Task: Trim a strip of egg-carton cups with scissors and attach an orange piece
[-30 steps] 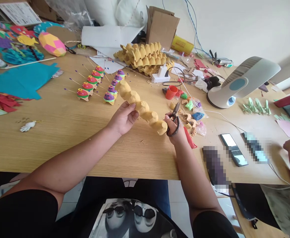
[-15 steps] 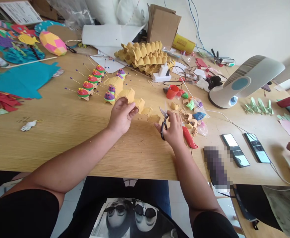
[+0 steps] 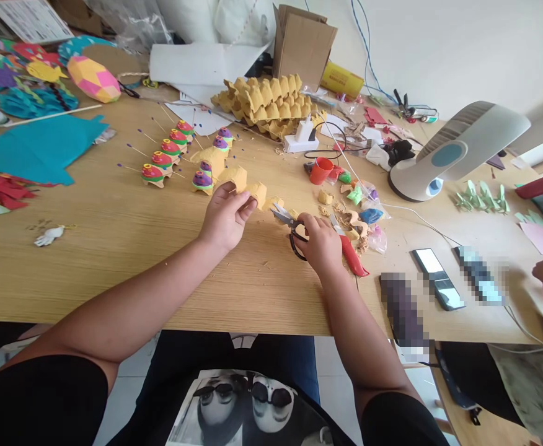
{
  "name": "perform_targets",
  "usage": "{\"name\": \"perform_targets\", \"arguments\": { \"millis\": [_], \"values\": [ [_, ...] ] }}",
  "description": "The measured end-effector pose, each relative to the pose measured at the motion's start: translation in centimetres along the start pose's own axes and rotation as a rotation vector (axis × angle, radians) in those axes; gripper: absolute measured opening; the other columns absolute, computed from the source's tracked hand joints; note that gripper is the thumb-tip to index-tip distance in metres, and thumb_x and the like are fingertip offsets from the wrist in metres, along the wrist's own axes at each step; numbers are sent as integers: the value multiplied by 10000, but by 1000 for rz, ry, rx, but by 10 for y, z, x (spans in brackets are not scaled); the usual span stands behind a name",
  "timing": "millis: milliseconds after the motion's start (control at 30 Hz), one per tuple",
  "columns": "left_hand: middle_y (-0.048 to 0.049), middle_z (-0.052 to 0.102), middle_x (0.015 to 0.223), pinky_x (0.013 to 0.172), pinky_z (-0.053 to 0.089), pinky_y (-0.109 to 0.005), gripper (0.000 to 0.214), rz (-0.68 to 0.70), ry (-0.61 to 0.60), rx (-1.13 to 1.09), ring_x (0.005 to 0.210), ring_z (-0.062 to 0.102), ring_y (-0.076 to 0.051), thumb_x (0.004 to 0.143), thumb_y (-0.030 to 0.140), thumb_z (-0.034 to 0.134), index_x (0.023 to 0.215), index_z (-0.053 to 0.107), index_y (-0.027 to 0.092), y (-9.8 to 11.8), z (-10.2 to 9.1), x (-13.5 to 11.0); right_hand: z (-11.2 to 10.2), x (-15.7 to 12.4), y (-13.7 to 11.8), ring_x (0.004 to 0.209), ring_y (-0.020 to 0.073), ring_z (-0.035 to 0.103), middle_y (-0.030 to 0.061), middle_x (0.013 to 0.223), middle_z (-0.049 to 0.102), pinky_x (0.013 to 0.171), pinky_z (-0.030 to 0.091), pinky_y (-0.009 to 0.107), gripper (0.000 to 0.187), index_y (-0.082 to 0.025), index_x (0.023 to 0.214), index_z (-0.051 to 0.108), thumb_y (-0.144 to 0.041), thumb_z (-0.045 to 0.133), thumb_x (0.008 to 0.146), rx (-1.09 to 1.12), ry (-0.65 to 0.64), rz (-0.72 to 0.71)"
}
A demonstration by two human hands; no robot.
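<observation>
Pinching egg-carton strip (image 3: 256, 193) at its near edge between thumb and fingers of left hand (image 3: 227, 217); narrow grip. Gripping scissors (image 3: 292, 222) in curled fingers of right hand (image 3: 322, 243), toward four o'clock from the pinch. Holding blades parted, aimed to ten o'clock, at strip's right end; cannot tell contact from overlap. Likely weak point: a pinch at one spot. Under blade pressure, may twist or buckle between bumps, giving a crooked cut. With left fingertips on the same line, possible nick from a blade slip. At ten o'clock, close to strip's left end, purple cups (image 3: 202, 180): could topple from any swing. Farther out, toward one o'clock: carton stack (image 3: 271, 102).
</observation>
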State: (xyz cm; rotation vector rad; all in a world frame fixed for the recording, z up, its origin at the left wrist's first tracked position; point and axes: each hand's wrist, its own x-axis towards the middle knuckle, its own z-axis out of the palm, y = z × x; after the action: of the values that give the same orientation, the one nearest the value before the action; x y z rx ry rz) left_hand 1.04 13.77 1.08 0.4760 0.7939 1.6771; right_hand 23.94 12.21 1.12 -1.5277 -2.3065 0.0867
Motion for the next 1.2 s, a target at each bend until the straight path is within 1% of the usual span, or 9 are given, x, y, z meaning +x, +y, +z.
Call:
{"name": "perform_targets", "arguments": {
  "millis": [133, 233, 400, 500, 633, 767, 967, 1100, 1200],
  "values": [
    [89, 742, 819, 759, 624, -170, 431, -8, 17, -15, 771, 756, -83, 708, 148, 916, 962, 587, 264, -3, -3, 3, -1, -1, -3, 977, 289, 670, 84, 994, 763, 709, 411, 335, 238, -253, 1172, 672, -290, 736, 945, -41, -22, -15],
    [83, 747, 835, 770, 628, -178, 428, -8, 24, -21, 783, 758, -89, 714, 150, 913, 974, 594, 265, -3, -4, 5, -1, -2, -4, 909, 279, 674, 80, 979, 764, 680, 391, 329, 241, -261, 1140, 676, -297, 763, 918, 19, -17, 22],
    [88, 724, 811, 750, 622, -170, 433, -1, 13, -11, 768, 746, -84, 707, 145, 918, 946, 575, 257, -2, -2, 2, 3, -2, 1, 674, 205, 593, -8, 773, 671, 623, 368, 304, 292, -282, 1114, 657, -454, 768, 905, 437, 58, 204],
    [100, 692, 802, 771, 622, -177, 431, -7, -8, 17, 774, 743, -76, 708, 148, 919, 916, 555, 251, -3, 0, -2, 5, 0, 4, 654, 196, 566, -32, 712, 615, 626, 380, 305, 339, -286, 1106, 662, -494, 790, 871, 588, 109, 264],
    [114, 653, 804, 859, 631, -212, 451, -23, -56, 30, 813, 751, -73, 717, 170, 936, 913, 538, 250, -8, 3, -11, 7, 3, 6, 790, 244, 646, 14, 855, 707, 709, 452, 342, 400, -288, 1197, 680, -395, 801, 831, 519, 88, 282],
    [115, 670, 835, 889, 638, -244, 493, -57, -110, 9, 878, 767, -96, 666, 157, 962, 906, 541, 249, -10, 6, -20, 9, 6, 12, 873, 268, 678, 43, 933, 746, 791, 500, 382, 401, -281, 1263, 689, -329, 709, 866, 459, 149, 310],
    [66, 690, 737, 942, 642, -327, 367, -224, -262, 37, 852, 759, -134, 649, 131, 945, 728, 592, 192, -9, 6, -26, 11, 8, 20, 789, 223, 647, 22, 873, 725, 782, 498, 363, 383, -246, 1231, 714, -358, 681, 866, 523, 205, 353],
    [47, 746, 825, 1055, 602, -451, 320, -311, -332, 3, 1001, 758, -197, 615, 43, 883, 776, 665, 213, -10, 1, -25, 13, 10, 21, 730, 192, 600, -1, 803, 685, 738, 478, 339, 391, -228, 1215, 718, -347, 682, 844, 598, 226, 366],
    [-10, 792, 988, 1041, 601, -491, 299, -364, -377, -40, 1092, 751, -266, 654, 182, 887, 904, 733, 238, -10, -5, -20, 16, 12, 23, 679, 172, 548, -22, 751, 631, 695, 458, 322, 383, -222, 1191, 715, -336, 698, 826, 674, 247, 379]
  ]
}}
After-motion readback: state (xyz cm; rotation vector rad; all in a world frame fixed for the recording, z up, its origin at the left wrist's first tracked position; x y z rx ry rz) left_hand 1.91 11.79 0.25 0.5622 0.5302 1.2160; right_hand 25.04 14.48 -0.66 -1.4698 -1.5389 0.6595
